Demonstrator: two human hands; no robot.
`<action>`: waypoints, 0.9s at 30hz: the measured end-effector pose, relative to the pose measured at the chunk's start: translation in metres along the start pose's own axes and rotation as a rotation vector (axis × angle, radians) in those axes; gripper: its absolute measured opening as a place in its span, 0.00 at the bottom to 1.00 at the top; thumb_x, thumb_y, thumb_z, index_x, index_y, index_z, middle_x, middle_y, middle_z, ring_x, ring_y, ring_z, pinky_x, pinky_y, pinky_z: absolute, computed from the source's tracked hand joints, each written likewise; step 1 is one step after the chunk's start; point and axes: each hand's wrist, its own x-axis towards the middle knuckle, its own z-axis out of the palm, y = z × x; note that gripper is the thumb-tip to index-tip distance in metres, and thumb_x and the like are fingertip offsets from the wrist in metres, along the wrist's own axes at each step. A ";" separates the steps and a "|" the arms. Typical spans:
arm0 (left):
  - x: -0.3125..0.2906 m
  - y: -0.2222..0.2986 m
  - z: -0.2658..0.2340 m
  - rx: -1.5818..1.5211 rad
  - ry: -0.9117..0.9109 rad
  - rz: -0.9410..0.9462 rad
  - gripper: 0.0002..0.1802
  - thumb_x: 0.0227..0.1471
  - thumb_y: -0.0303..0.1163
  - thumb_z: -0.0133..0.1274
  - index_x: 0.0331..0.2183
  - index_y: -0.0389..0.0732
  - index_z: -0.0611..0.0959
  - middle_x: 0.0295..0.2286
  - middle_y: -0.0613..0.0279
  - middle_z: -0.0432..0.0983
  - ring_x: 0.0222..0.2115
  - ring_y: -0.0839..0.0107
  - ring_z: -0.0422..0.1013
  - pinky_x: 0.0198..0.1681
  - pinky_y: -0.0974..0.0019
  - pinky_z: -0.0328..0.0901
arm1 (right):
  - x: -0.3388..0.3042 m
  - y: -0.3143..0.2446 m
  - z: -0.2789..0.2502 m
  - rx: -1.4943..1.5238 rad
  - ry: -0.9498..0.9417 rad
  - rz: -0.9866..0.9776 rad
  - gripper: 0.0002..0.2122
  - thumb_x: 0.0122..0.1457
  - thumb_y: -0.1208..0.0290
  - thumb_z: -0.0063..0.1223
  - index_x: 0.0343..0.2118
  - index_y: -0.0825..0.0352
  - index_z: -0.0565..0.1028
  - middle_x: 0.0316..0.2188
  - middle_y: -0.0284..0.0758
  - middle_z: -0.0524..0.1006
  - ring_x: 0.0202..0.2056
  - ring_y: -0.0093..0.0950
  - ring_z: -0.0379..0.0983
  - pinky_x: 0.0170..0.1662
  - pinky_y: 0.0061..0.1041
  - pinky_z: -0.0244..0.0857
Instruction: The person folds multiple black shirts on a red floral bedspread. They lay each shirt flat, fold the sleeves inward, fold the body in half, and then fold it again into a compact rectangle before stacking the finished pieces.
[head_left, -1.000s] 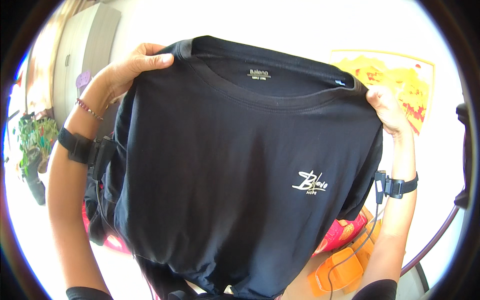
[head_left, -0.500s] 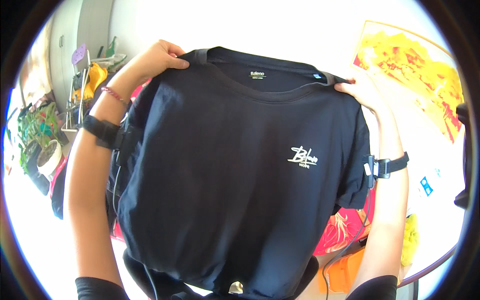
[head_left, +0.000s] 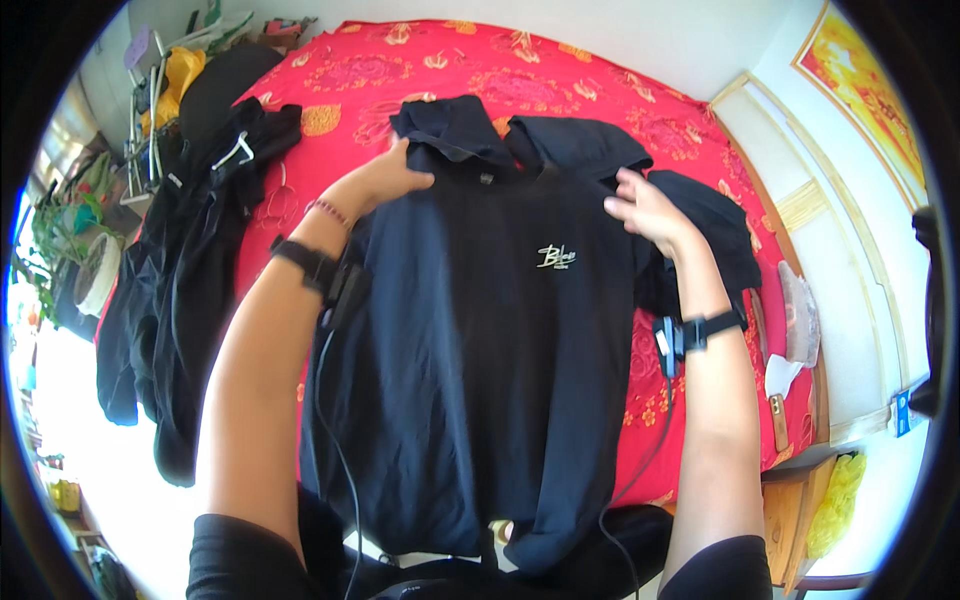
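Observation:
A black T-shirt with a small white chest print lies front side up over the red bed, its lower part reaching toward my body. Its collar points away from me, and the sleeves are flung up past the shoulders. My left hand is at the left shoulder, thumb and fingers apart. At the opposite shoulder, my right hand has its fingers spread over the cloth. Neither hand visibly pinches the fabric. Both forearms wear a black strap with a small device and cable.
A red flowered bedsheet covers the bed. Dark garments lie along its left side, and another black garment is bunched at right. A phone rests near the right edge. A wooden cabinet and yellow plastic bag stand lower right.
The T-shirt has gone from being held up in front of me to lying on the bed. Both hands have come down and closer together, and their pinch on the shoulders has loosened.

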 end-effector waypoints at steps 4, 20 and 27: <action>-0.046 -0.016 0.016 -0.153 -0.213 -0.202 0.37 0.58 0.37 0.57 0.63 0.36 0.64 0.57 0.53 0.68 0.56 0.66 0.66 0.55 0.62 0.65 | -0.069 0.057 -0.006 -0.130 -0.387 -0.007 0.25 0.62 0.68 0.57 0.61 0.71 0.67 0.56 0.46 0.75 0.55 0.37 0.73 0.58 0.31 0.66; -0.271 -0.155 0.137 -0.032 0.032 -0.443 0.31 0.53 0.35 0.62 0.55 0.31 0.74 0.48 0.49 0.71 0.45 0.62 0.72 0.48 0.64 0.69 | -0.347 0.199 0.086 -0.140 -0.431 0.547 0.29 0.55 0.72 0.67 0.57 0.75 0.67 0.51 0.48 0.77 0.51 0.36 0.76 0.55 0.33 0.71; -0.346 -0.163 0.198 -0.676 0.660 -0.487 0.27 0.51 0.26 0.60 0.53 0.34 0.72 0.46 0.55 0.70 0.46 0.66 0.68 0.50 0.66 0.64 | -0.358 0.210 0.162 0.105 -0.477 0.526 0.37 0.55 0.64 0.68 0.61 0.74 0.59 0.57 0.50 0.70 0.53 0.38 0.74 0.50 0.32 0.74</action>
